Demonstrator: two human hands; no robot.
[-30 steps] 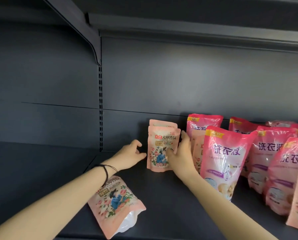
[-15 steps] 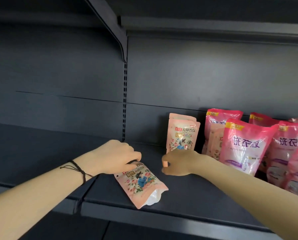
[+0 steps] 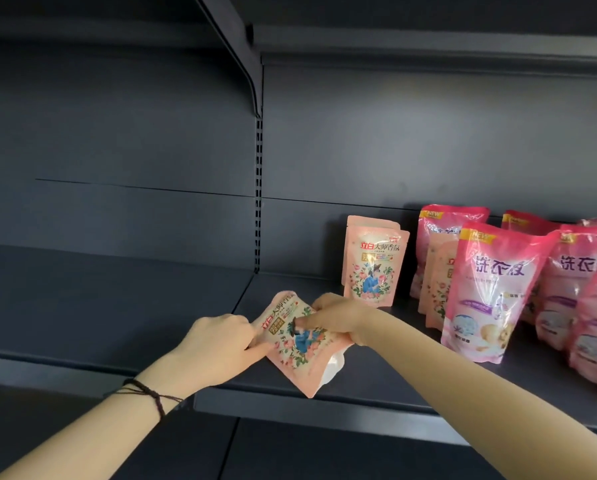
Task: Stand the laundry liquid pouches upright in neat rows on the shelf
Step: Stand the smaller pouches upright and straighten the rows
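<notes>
As a floral pouch [image 3: 300,355] lies slanted near the front edge of a dark shelf [image 3: 376,407], low in the centre of the frame, a person takes hold of it with both hands. The left hand [image 3: 220,344] grips the pouch's left edge, fingers curled and forefinger laid on the printed face. The right hand [image 3: 342,317] pinches its upper right side, thumb across the front. A white part shows at the pouch's lower right corner. Just behind the right hand, right of centre, a matching pouch [image 3: 375,268] stands upright with another close behind it. Brighter pink pouches [image 3: 491,292] stand in rows toward the right edge. A dark cord bracelet [image 3: 151,396] circles the left wrist at lower left.
</notes>
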